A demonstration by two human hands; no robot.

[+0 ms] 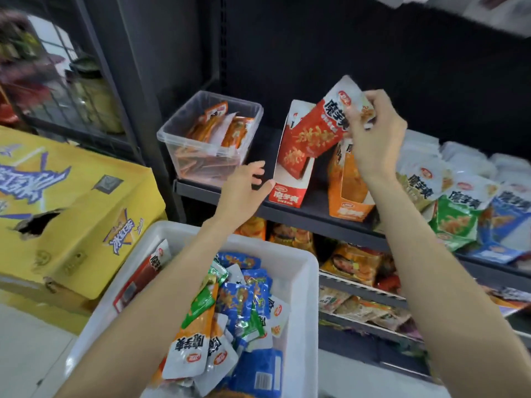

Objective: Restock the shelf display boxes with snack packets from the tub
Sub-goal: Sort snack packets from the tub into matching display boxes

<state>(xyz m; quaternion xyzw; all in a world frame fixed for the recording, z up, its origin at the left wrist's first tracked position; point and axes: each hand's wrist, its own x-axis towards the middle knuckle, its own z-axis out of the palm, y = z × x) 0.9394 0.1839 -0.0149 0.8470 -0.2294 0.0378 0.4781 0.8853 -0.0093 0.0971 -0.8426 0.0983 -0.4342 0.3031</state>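
Two hands are up at the shelf [310, 203]. The right hand [373, 139] pinches the top corner of a red packet [319, 130], thumb and fingers curled over its white upper edge. The left hand [244, 185] is released, fingers spread and loosely bent, holding nothing; its fingertips come just beside the near left wall of the red box [287, 193], and I cannot tell whether they touch it.

The red packet is tilted, its long axis running from about 1 o'clock at the top down to 7 o'clock, the white top end up under the right hand and the lower end dipping into the open red box. From the right hand the packet hangs off toward 8 o'clock; from the left hand it sits up at about 1 o'clock.

The red box stands upright on the shelf with its open front facing out. Just at its 3 o'clock stands an orange box [349, 208], partly behind the right wrist. At 9 o'clock of the red box sits a clear bin [184, 139] of orange packets. Below the arms, at 6 o'clock, the white tub [304, 282] holds a jumble of blue, green and orange packets.
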